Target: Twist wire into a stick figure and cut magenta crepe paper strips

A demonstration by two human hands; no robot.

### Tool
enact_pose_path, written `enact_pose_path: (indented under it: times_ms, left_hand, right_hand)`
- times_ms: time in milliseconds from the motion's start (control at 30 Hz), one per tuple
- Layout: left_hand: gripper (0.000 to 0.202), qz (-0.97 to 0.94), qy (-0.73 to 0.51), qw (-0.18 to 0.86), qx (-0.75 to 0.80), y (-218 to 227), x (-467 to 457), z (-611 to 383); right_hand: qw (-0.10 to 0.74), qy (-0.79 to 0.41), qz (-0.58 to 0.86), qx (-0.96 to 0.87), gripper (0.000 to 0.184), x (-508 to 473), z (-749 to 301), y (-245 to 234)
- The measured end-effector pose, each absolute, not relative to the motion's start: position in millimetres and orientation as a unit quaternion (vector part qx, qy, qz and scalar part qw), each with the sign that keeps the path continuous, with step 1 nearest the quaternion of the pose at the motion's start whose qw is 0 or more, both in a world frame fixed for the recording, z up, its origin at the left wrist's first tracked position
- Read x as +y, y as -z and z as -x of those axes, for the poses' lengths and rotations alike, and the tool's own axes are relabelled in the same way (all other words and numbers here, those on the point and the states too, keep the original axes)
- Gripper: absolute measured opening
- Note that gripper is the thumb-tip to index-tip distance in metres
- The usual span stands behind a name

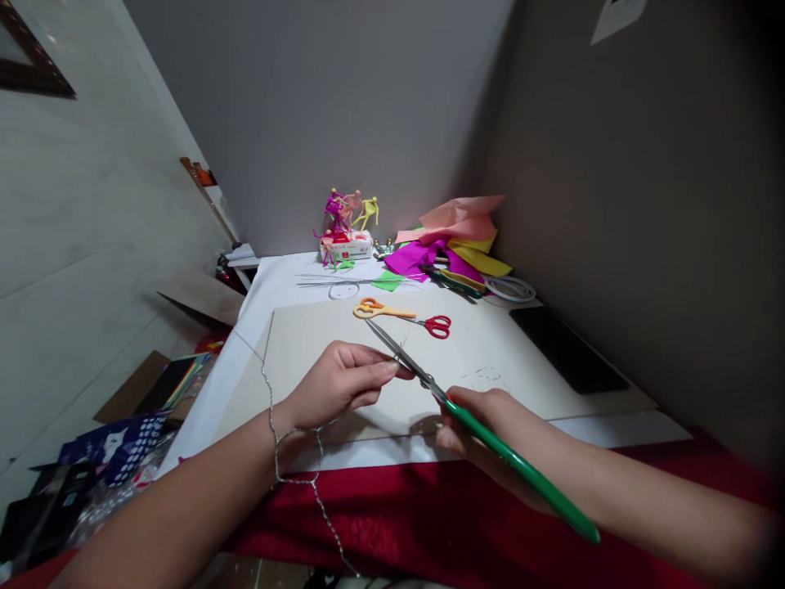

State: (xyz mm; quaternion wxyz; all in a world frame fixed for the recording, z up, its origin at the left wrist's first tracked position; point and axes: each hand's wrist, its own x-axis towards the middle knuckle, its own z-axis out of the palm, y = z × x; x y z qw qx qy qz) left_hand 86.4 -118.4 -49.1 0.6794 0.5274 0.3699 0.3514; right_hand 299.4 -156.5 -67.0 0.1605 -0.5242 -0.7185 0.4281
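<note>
A dark picture frame (pixel 46 78) hangs on the wall at far left. Below it sit an open cardboard box (pixel 132 384) and a blue bag (pixel 114 450) with white dots, both beside the tabletop (pixel 275 274), which has a white covering. A grey board (pixel 294 339) lies on that covering, and a red cloth (pixel 429 523) shows along the near edge.

The left hand (pixel 343 378) is above the board, thumb and fingers pressed together on the twisted wire (pixel 314 482), whose silvery strands hang about the forearm and trail below it. Short strand ends project beyond the fingertips.

Behind, small coloured figures (pixel 340 213) are grouped on and around a white box (pixel 356 249). Loose straight wires (pixel 361 281) lie in front of the box. On the board, the orange scissors (pixel 374 308) and red-handled scissors (pixel 437 326) overlap.

The green-handled scissors (pixel 484 432) slant across the centre, blades reaching the wire at the left fingertips; whether the wire lies between the blades cannot be determined. The right hand (pixel 491 405) is clamped around their handles.

Further right are crumpled coloured sheets (pixel 454 219), pliers (pixel 457 284) at their front edge, short wire scraps (pixel 484 376) on the board, a white coil (pixel 528 291) and a flat black device (pixel 567 350).
</note>
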Motion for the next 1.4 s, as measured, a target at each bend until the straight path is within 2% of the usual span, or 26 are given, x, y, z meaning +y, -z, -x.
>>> enact_pose_path:
  times_ms: [133, 367, 633, 700, 867, 967, 1067, 1200, 1333, 1400]
  left_hand:
    - [0.015, -0.452, -0.374, 0.715, 0.38, 50, -117, -90]
    - [0.023, -0.502, -0.347, 0.681, 0.405, 50, -117, -87]
    - [0.022, -0.495, -0.38, 0.646, 0.439, 53, -112, -85]
    - [0.021, -0.498, -0.38, 0.648, 0.433, 55, -110, -84]
    - [0.02, -0.49, -0.373, 0.673, 0.409, 60, -100, -83]
    - [0.02, -0.48, -0.363, 0.687, 0.407, 64, -94, -82]
    - [0.019, -0.482, -0.354, 0.688, 0.412, 66, -93, -83]
    - [0.019, -0.497, -0.331, 0.686, 0.415, 66, -96, -84]
    - [0.018, -0.503, -0.32, 0.686, 0.417, 68, -96, -86]
    - [0.017, -0.502, -0.318, 0.69, 0.414, 70, -95, -87]
  right_hand:
    - [0.166, -0.415, 0.526, -0.723, 0.028, -156, -300, 73]
    - [0.112, -0.407, 0.513, -0.747, 0.03, -155, -303, 64]
    - [0.12, -0.423, 0.543, -0.716, 0.047, -136, -311, 72]
    - [0.113, -0.361, 0.557, -0.739, 0.05, -124, -319, 70]
    - [0.06, -0.103, 0.588, -0.8, 0.049, -87, -328, 76]
    - [0.044, -0.069, 0.574, -0.815, 0.034, -72, -323, 83]
    - [0.053, -0.099, 0.55, -0.828, 0.022, -67, -315, 80]
    - [0.179, -0.157, 0.502, -0.832, 0.023, -72, -303, 61]
    - [0.24, -0.409, 0.442, -0.761, 0.029, -84, -285, 48]
    - [0.27, -0.489, 0.412, -0.72, 0.028, -89, -275, 50]
